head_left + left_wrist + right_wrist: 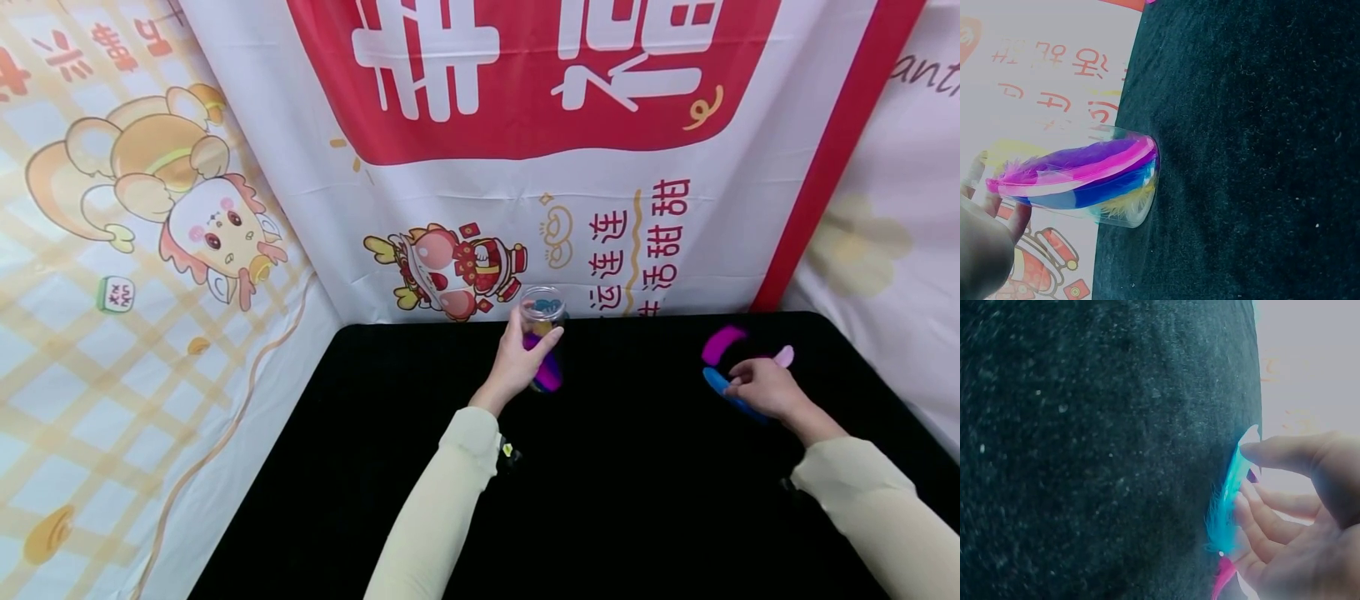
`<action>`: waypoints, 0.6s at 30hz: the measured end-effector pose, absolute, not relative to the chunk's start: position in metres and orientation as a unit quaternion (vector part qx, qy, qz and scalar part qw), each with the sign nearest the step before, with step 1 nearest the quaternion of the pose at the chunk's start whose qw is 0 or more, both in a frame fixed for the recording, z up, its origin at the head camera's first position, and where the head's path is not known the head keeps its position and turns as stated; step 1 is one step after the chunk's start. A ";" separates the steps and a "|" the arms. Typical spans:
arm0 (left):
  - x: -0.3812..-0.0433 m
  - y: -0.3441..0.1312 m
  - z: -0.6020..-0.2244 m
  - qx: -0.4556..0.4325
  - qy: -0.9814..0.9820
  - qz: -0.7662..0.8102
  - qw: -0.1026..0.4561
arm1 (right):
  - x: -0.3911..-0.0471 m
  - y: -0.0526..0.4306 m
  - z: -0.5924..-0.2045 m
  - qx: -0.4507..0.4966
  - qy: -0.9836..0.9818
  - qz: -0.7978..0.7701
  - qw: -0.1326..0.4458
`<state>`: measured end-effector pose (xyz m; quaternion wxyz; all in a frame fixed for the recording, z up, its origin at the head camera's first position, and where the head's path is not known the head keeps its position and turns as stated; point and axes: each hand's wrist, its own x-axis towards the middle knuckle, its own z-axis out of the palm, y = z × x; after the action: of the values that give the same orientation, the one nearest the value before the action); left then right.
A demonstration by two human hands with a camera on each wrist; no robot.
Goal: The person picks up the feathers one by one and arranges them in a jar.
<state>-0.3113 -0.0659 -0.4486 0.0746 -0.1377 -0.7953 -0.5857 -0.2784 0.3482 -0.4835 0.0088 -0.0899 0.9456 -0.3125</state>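
My left hand [516, 358] grips a clear jar [542, 307] near the table's far edge, thumb on one side and fingers on the other. Inside the jar, purple, magenta, blue and yellow feathers [1085, 165] show through its wall in the left wrist view. Over to the right, my right hand [767, 388] pinches a blue feather [1230, 487] between thumb and fingers, low over the black cloth. A magenta feather [723, 343] lies just beyond those fingers, and a pale pink feather [784, 357] pokes out behind the hand.
A black cloth [637, 483] covers the table. Behind its far edge hangs a white and red printed curtain [465, 192]. Patterned sheets [150, 350] stand along the left side, and a pale sheet [885, 333] hangs on the right.
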 end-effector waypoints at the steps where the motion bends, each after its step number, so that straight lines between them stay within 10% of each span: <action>1: -0.311 -0.066 -0.449 -0.139 -0.794 -0.587 0.075 | -0.279 0.348 -0.485 -0.091 0.947 -0.309 0.007; 18: -0.313 -0.065 -0.450 -0.143 -0.795 -0.584 0.078 | -0.285 0.349 -0.487 -0.091 0.948 -0.305 0.019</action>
<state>-0.3128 -0.0653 -0.4497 0.0778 -0.1426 -0.7954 -0.5840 -0.2846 0.3490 -0.4868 0.0191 -0.0913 0.9477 -0.3052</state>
